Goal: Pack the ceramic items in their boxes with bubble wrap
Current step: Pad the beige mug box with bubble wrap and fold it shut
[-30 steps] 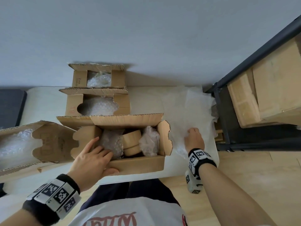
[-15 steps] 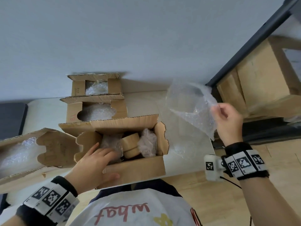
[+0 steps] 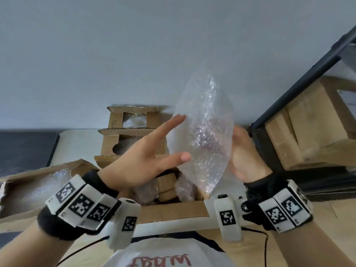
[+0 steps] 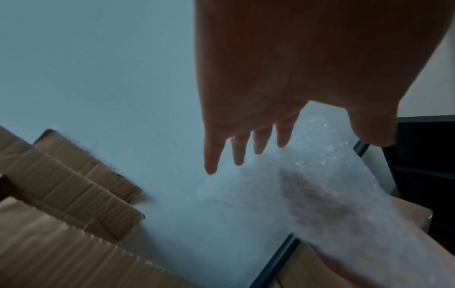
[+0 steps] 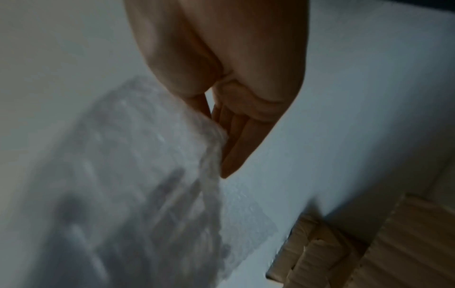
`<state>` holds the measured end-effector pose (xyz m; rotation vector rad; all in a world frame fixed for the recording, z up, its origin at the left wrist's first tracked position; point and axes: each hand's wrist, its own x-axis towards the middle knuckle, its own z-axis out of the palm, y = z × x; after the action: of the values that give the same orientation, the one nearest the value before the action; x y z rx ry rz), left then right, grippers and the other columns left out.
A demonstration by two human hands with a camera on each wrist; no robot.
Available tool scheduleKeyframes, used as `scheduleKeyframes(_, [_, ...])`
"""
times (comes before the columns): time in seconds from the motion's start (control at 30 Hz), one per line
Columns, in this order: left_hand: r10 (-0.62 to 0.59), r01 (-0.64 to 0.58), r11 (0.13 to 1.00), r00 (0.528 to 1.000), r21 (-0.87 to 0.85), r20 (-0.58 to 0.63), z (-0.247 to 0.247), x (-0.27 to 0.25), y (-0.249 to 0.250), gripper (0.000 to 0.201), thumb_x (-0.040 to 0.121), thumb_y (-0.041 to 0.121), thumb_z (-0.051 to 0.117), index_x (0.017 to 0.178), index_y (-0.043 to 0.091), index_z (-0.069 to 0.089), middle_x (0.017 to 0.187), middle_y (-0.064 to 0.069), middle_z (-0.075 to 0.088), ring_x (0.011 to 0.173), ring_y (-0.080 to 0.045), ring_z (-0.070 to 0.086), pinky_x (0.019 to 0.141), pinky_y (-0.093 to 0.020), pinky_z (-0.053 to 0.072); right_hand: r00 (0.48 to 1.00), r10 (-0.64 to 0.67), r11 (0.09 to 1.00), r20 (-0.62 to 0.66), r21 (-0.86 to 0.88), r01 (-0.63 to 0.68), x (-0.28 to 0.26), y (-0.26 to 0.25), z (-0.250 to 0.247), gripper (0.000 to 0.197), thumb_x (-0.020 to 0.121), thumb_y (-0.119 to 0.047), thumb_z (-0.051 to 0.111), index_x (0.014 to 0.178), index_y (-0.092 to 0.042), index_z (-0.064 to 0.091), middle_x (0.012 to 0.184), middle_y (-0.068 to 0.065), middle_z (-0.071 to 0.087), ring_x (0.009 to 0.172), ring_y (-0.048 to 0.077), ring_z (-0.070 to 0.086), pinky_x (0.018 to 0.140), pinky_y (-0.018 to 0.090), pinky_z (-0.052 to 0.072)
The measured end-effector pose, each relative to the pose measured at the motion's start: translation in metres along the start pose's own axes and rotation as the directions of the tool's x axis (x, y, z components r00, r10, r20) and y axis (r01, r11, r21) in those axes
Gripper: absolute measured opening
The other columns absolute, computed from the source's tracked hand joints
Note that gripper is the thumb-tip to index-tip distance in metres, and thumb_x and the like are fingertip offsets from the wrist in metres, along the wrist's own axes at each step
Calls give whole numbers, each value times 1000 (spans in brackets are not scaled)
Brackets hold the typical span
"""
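**Bubble wrap sheet held above the nearest open box**

1. Landmark: the nearest open cardboard box (image 3: 173,210), on the white table (image 3: 77,137) directly in front of the person. All positions below refer to this box.

2. Bubble wrap sheet (image 3: 204,135): held upright in the air above the box, over its right half. The lower tip of the sheet hangs just above the box's right wall. The sheet is clear and loosely curved.

3. Right hand (image 3: 244,157): raised above and to the right of the box, at the right edge of the sheet. In the right wrist view the thumb and fingers (image 5: 236,144) are pressed together on the sheet edge, pinching it.

4. Left hand (image 3: 142,160): raised above the left half of the box, palm toward the sheet. The fingers (image 4: 214,154) are straight and spread; the thumb tip is at the sheet's left edge. Actual contact cannot be confirmed. The hand holds nothing.

5. Box contents: wrapped bundles (image 3: 185,187) and a cardboard insert (image 3: 166,185) between them.

6. Behind the box: 2 smaller open boxes (image 3: 133,120) in a row toward the wall, each with bubble wrap inside.

7. Left of the box: 1 long open box (image 3: 38,182) lined with bubble wrap.

8. Right of the box: a black shelf frame (image 3: 300,87) holding cardboard cartons (image 3: 317,120).
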<state>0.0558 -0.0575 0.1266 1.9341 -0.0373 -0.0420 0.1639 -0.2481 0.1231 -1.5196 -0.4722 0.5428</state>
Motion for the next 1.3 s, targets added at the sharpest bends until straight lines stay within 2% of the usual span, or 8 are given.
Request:
scheduleKeyframes(0.37, [-109,26,964,947,-265,-303,-3,-8,-19,25,75,29,71,95,15,69,90,2,75,84,-15,72,72,-25,58,991,-31,999,134,11,30,2,5,22,26,99,-24,45,117,-22,64,113,-2,69,106,14,64,85,27,51])
scheduleKeyframes(0.53, [-90,-68,895,940,-440,-329,-3,-15,-21,27,81,17,67,108,20,64,96,-5,74,89,-22,71,72,-27,57,968,120,992,218,20,-128,4,14,12,101,63,-62,75,145,-23,31,143,0,47,132,17,44,110,48,33])
scheduleKeyframes(0.73, [-46,-53,895,977,-442,-209,1,-28,-29,43,86,21,60,129,21,53,108,-4,70,101,-18,67,84,-27,54,986,146,987,84,61,-152,4,15,23,31,67,-23,77,98,-17,70,100,3,73,93,19,69,77,32,53])
scheduleKeyframes(0.83, [-151,154,988,965,-1,-216,3,-49,-56,44,83,40,60,127,33,53,109,10,67,103,-1,61,90,-21,50,985,-125,966,-117,-241,94,5,12,19,20,73,-17,79,88,-16,66,87,-4,72,83,10,68,68,19,53])
scheduleKeyframes(0.9, [-188,240,886,968,398,-165,8,-68,-77,35,90,38,55,124,30,56,116,12,62,106,-1,56,94,-22,46,899,-425,764,-103,-574,295,4,13,23,18,76,-13,76,83,-17,59,80,-8,64,72,9,60,63,14,49])
scheduleKeyframes(1.03, [-173,136,709,985,692,-16,21,-103,-107,63,91,61,23,108,23,70,120,-3,64,120,-26,55,104,-46,40,658,-629,134,413,-777,615,-8,39,51,29,72,8,67,93,-11,60,77,3,60,65,17,55,57,23,46])
scheduleKeyframes(1.17, [-149,96,638,989,764,0,25,-114,-123,47,91,53,34,101,28,72,110,-4,66,114,-29,58,108,-50,35,550,-384,-217,742,-651,727,-5,71,70,28,79,11,50,79,-10,68,69,3,57,55,16,51,45,24,43])
scheduleKeyframes(1.3, [-168,67,600,985,797,43,25,-117,-134,45,90,51,36,96,27,74,108,-5,67,112,-26,60,110,-52,31,652,4,-356,758,-608,709,2,96,82,30,70,5,47,68,-18,65,77,-2,63,53,9,52,37,19,35])
